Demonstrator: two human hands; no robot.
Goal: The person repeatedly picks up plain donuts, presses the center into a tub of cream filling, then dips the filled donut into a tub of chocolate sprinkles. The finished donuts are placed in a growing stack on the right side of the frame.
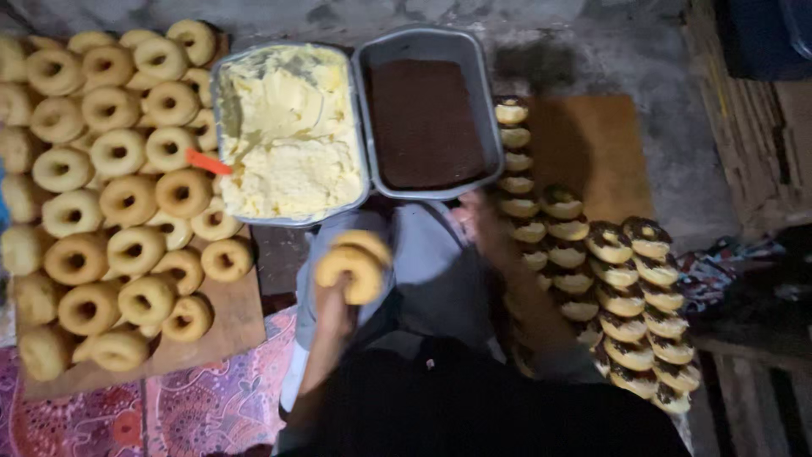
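Head view looks down in dim light. Left hand (334, 306) grips a plain split doughnut (353, 262) from below, raised just in front of the metal tray of yellow cream (292, 127). Right hand (475, 222) reaches toward the rows of chocolate-topped doughnuts (622, 296); blurred and shadowed, so whether it is spread or closed cannot be told. Plain doughnuts (110, 195) crowd a wooden board (237, 326), cut off at left. A tray of chocolate (425, 123) sits beside the cream.
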